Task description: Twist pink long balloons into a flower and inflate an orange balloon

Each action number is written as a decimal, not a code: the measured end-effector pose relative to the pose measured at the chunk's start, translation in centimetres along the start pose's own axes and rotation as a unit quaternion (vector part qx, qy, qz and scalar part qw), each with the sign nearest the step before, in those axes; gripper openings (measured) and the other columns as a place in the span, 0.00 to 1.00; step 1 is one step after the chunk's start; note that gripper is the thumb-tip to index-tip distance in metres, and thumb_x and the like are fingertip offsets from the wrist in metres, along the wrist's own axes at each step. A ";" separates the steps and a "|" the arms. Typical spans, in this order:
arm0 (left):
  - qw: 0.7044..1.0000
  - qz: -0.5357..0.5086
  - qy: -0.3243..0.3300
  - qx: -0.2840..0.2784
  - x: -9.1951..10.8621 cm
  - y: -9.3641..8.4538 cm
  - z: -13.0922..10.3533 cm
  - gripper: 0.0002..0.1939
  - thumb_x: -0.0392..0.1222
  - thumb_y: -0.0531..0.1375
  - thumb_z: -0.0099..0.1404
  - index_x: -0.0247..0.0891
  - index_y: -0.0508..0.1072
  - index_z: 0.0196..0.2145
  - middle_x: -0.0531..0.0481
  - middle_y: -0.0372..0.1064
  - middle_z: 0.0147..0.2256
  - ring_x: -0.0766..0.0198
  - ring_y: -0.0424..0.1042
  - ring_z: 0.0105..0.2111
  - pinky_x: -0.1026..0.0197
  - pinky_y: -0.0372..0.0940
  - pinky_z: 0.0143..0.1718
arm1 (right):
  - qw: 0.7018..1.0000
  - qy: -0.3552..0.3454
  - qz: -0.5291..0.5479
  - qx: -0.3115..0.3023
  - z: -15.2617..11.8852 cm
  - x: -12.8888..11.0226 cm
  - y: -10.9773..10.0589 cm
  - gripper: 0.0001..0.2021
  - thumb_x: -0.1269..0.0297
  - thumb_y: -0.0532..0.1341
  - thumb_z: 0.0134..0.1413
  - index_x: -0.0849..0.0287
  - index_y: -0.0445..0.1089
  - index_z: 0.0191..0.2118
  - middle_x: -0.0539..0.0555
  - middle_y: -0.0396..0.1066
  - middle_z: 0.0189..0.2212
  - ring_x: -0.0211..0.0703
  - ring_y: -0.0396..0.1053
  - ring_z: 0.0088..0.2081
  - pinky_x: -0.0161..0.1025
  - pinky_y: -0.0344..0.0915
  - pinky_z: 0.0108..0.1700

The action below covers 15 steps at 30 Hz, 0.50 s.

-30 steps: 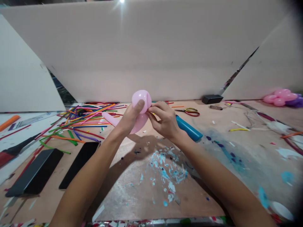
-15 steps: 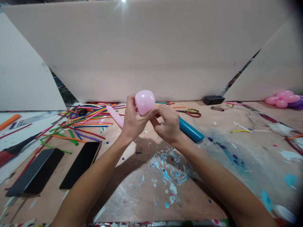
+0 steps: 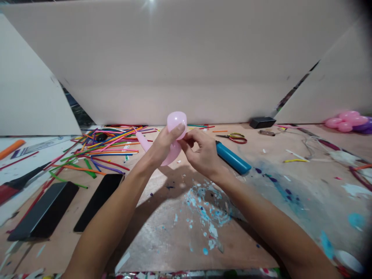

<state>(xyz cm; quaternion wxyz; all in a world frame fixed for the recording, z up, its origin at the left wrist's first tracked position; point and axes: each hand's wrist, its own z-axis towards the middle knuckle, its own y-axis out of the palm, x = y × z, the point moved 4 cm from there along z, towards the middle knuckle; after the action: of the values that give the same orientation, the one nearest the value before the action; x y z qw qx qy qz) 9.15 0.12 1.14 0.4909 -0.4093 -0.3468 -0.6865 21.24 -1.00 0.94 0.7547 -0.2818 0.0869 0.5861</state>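
A pink modelling balloon (image 3: 176, 119) is held up over the middle of the table, with a rounded bubble at its top. My left hand (image 3: 163, 144) is wrapped round it, thumb lying across the bubble. Behind that wrist a slim pink end pokes out to the left, and another inflated part shows below the fingers. My right hand (image 3: 203, 152) pinches the balloon at the narrow place under the bubble; the fingertips partly hide that spot. A blue hand pump (image 3: 234, 158) lies just right of my right hand.
Loose uninflated balloons (image 3: 113, 141) are heaped at the back left. Two dark phone-like slabs (image 3: 100, 201) lie at left. Scissors (image 3: 234, 137), a black box (image 3: 262, 123) and a pink balloon cluster (image 3: 345, 121) stand farther right. Blue scraps (image 3: 207, 209) litter the front.
My left thumb has moved up onto the bubble, and the left hand has shifted its grip. More of the balloon shows beneath the hands. The right hand still pinches beside it.
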 end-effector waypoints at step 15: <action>0.998 0.002 0.060 -0.018 -0.5 -1.0 0.1 0.28 0.70 0.56 0.60 0.38 0.69 0.33 0.47 0.66 0.27 0.58 0.71 0.30 0.57 0.66 0.29 | 0.999 -0.013 0.000 -0.049 0.4 -0.1 -0.8 0.03 0.70 0.58 0.60 0.58 0.68 0.35 0.51 0.72 0.30 0.39 0.68 0.32 0.39 0.64 0.36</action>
<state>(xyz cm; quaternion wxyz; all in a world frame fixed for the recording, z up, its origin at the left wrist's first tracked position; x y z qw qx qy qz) 8.27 0.74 0.68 0.5044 -0.3771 -0.3039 -0.7149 21.87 -0.96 1.58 0.7410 -0.3108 0.0482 0.5933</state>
